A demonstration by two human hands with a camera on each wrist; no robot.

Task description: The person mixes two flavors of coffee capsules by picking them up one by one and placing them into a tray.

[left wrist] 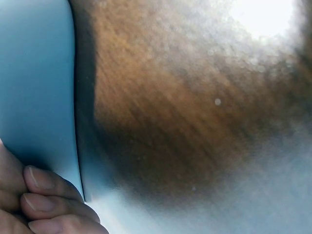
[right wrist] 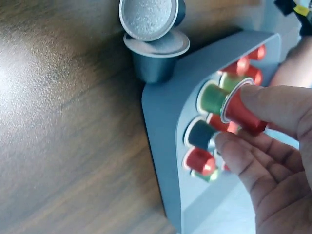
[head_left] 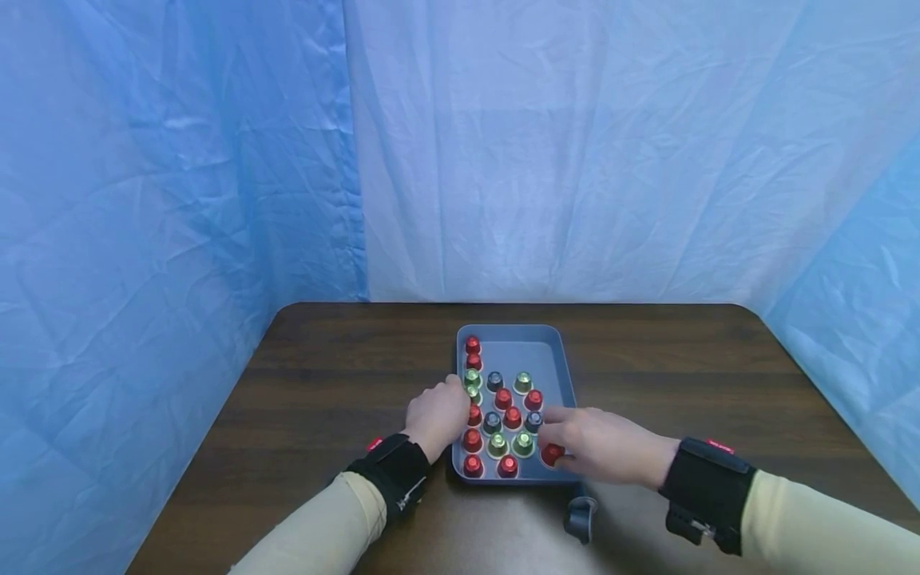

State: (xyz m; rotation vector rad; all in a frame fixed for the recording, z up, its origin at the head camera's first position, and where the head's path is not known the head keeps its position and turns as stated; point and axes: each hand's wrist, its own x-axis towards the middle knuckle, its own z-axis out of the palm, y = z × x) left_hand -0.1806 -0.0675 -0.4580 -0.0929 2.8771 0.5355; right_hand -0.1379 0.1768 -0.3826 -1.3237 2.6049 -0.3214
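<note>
Between thumb and fingertips my right hand (head_left: 596, 443) pinches a red coffee capsule (right wrist: 244, 111) above the near right part of a blue-grey tray (head_left: 513, 333). Red, green and dark capsules stand inside the tray, among them a green capsule (head_left: 523, 444) and a dark capsule (right wrist: 201, 134) close to the right hand. At the tray's left side is my left hand (head_left: 438, 411), beside a green capsule (head_left: 473, 394). In the left wrist view several curled fingers (left wrist: 44, 202) lie by the tray's outer wall. What the left thumb and index finger do is hidden.
Two dark capsules (head_left: 579, 517) lie against each other on the wooden table (head_left: 345, 351), just outside the tray's near right corner. Blue sheets (head_left: 575, 160) hang behind the table and at both sides.
</note>
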